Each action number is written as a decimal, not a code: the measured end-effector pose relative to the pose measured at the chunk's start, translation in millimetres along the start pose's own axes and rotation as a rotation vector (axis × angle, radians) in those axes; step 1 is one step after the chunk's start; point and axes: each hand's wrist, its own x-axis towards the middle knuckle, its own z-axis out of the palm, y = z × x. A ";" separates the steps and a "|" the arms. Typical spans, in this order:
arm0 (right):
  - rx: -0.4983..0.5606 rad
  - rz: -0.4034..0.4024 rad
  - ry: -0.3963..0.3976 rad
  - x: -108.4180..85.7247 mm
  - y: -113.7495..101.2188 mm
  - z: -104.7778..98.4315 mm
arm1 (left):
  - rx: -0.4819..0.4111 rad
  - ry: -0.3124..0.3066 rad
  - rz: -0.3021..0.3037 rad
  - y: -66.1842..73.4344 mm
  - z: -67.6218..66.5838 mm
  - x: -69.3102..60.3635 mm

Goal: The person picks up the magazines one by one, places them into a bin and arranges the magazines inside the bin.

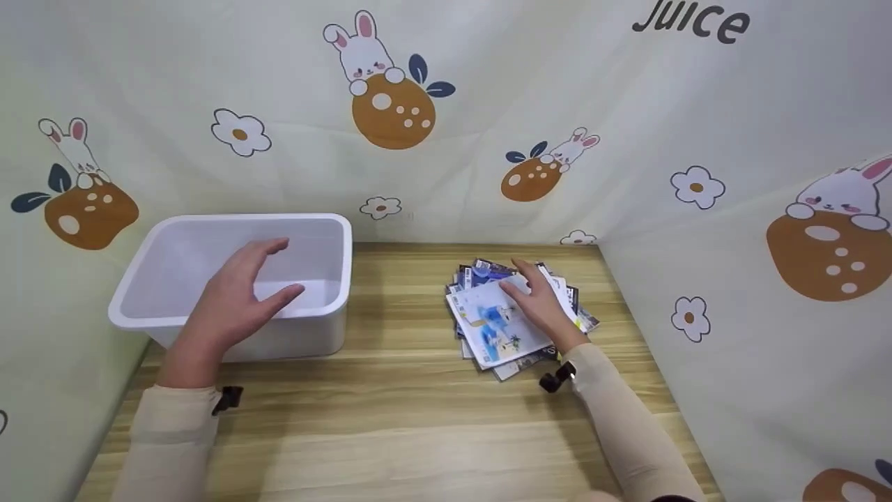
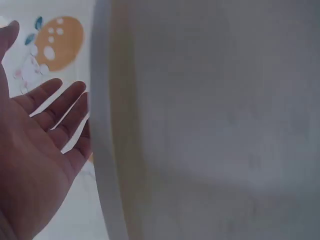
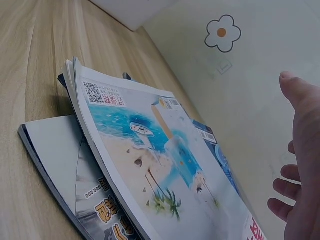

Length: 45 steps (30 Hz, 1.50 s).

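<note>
A loose pile of magazines lies on the right of the wooden table, its top magazine point(image 1: 491, 328) white with a blue beach picture. Over the pile's right side hovers my right hand point(image 1: 540, 303), fingers spread and holding nothing. The right wrist view shows that beach cover point(image 3: 150, 150) on top of a darker magazine point(image 3: 55, 155), with the hand point(image 3: 305, 145) apart from both. My left hand point(image 1: 233, 296) is above the near rim of a white plastic bin point(image 1: 338, 328), thumb and fingers apart. In the left wrist view the bin's wall point(image 2: 225, 125) hides much, and the palm point(image 2: 37, 145) holds nothing.
The bin stands at the table's left, close to the back curtain point(image 1: 446, 174) printed with rabbits and oranges. Similar curtain hangs on the left and right sides. Bare wood tabletop point(image 1: 397, 418) lies between the bin and the pile and in front of them.
</note>
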 end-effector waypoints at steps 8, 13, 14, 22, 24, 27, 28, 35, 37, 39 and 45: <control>0.001 0.022 0.000 -0.2 4.7 -0.8 | 0.048 -0.046 -0.142 -26.6 -42.0 -20.9; -0.002 0.026 -0.003 -2.2 10.5 -2.7 | 0.049 -0.055 -0.226 -39.4 -61.5 -31.6; -0.001 0.027 -0.003 -2.7 11.4 -3.7 | 0.055 -0.053 -0.236 -42.5 -64.1 -33.1; -0.001 0.071 -0.008 -8.9 14.3 -10.7 | 0.178 -0.029 -0.271 -64.5 -75.7 -40.4; -0.003 0.078 -0.007 -9.7 15.3 -12.0 | 0.221 -0.024 -0.264 -71.2 -76.4 -42.7; -0.020 0.076 -0.005 -10.3 17.0 -13.3 | 0.267 -0.015 -0.243 -83.0 -76.5 -47.3; -0.020 0.075 -0.003 -10.5 17.1 -13.7 | 0.279 -0.013 -0.238 -87.8 -76.7 -49.2; -0.015 0.067 0.002 -11.8 15.1 -14.8 | 0.310 -0.046 -0.277 -115.5 -81.4 -61.4; -0.018 0.070 0.005 -12.3 15.7 -15.2 | 0.313 -0.073 -0.307 -119.0 -83.7 -63.3; -0.025 0.079 0.012 -12.4 17.2 -16.4 | 0.318 -0.095 -0.328 -121.4 -84.8 -64.1; -0.093 0.149 0.019 -13.9 24.8 -28.8 | 0.337 -0.129 -0.340 -126.6 -80.5 -65.8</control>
